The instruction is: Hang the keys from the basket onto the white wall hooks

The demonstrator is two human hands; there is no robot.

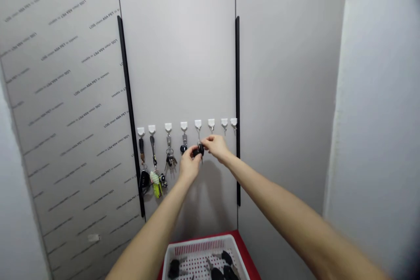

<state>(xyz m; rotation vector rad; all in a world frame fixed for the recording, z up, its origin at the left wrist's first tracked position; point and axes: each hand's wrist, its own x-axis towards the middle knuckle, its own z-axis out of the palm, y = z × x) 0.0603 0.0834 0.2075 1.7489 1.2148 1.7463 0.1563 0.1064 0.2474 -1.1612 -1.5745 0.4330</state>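
Note:
A row of white wall hooks (183,125) runs across a grey cabinet door (180,52). Both my hands reach up to the fifth hook from the left (197,124). My left hand (189,165) pinches a small black key fob (198,151) that hangs just under that hook. My right hand (215,146) is closed in a pinch on the fob's ring from the right. Key sets hang from the hooks to the left: a black fob (143,180), a green and white bunch (155,183), a metal key bunch (170,157) and a small dark fob (183,148).
The three rightmost hooks (223,122) are bare. Black vertical handles (237,109) edge the door. Below stands a white basket (200,249) with several dark key fobs on a red surface (246,253). A film-covered panel (59,96) is at the left, a white wall (377,96) at the right.

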